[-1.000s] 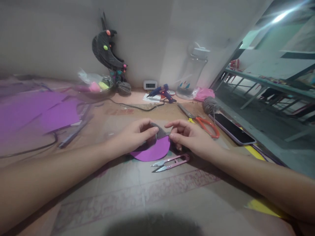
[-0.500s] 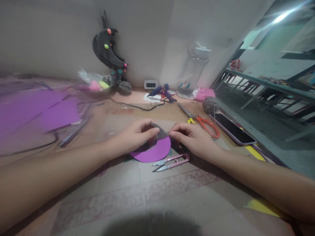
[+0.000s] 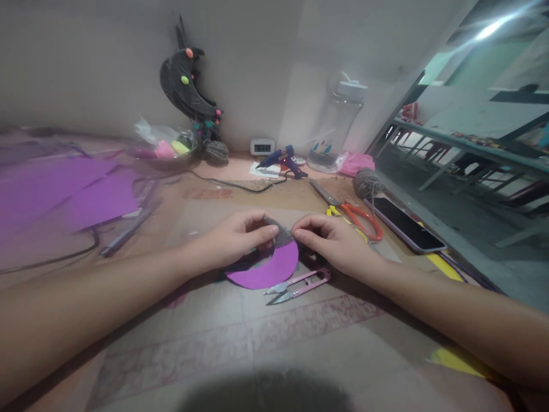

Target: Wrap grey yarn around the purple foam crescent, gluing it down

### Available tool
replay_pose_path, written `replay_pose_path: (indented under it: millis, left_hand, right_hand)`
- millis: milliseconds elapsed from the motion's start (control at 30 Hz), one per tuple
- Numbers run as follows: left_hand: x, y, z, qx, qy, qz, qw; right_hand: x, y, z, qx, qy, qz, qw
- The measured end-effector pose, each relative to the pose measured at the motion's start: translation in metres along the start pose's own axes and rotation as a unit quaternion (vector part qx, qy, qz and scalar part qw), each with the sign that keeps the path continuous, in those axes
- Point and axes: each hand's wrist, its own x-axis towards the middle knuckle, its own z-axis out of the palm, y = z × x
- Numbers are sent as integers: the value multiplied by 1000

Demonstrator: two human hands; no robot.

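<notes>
A purple crescent-shaped foam cutout [image 3: 274, 270] lies at the middle of the table, its upper end covered in grey yarn [image 3: 283, 235]. My left hand [image 3: 246, 232] pinches the yarn-covered end between thumb and fingers. At the right edge of that grey part, my right hand [image 3: 319, 234] has thumb and forefinger pressed together; a grey strand seems to be between them, though it is too fine to see well. Just below my right hand rest pink-handled thread snips [image 3: 298, 286], blades apart, close beside the crescent.
Orange-handled scissors [image 3: 360, 221], a grey yarn ball [image 3: 368, 183] and a phone [image 3: 405, 224] lie to the right. Behind are a blue glue gun [image 3: 283, 160], a small clock [image 3: 262, 147] and a clear bottle [image 3: 337, 126]. Purple sheets [image 3: 55, 189] spread left. A dark crescent [image 3: 182, 86] leans on the wall.
The crescent has tilted slightly, its purple lower part shifting a little toward me and showing more of its inner curve. My right fingertips have moved slightly left; both hands keep their pinch.
</notes>
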Motion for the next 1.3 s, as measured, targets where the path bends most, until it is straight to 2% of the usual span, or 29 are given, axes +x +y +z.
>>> replay_pose_path:
  millis: [167, 300, 633, 800, 933, 1067, 1167, 1300]
  left_hand:
    - [0, 1, 1, -1, 4, 1, 1000]
    - [0, 2, 0, 10, -4, -4, 1000]
    - [0, 3, 1, 31, 7, 11, 999]
    - [0, 2, 1, 9, 3, 13, 1000]
    - [1, 1, 1, -2, 2, 2, 1000]
    - [1, 2, 1, -16, 0, -10, 1000]
    - [0, 2, 2, -11, 13, -4, 1000]
    - [1, 3, 2, -24, 37, -11, 999]
  right_hand:
    - [5, 1, -5, -60, -18, -47, 997]
    - [5, -2, -5, -95, -17, -35, 995]
    - [0, 3, -2, -25, -34, -12, 999]
    - [-1, 2, -5, -57, -45, -38, 997]
    - [1, 2, -5, -53, -17, -47, 997]
    - [4, 6, -7, -23, 62, -88, 994]
    - [5, 9, -9, -44, 113, -93, 988]
    - [3, 7, -10, -86, 113, -91, 986]
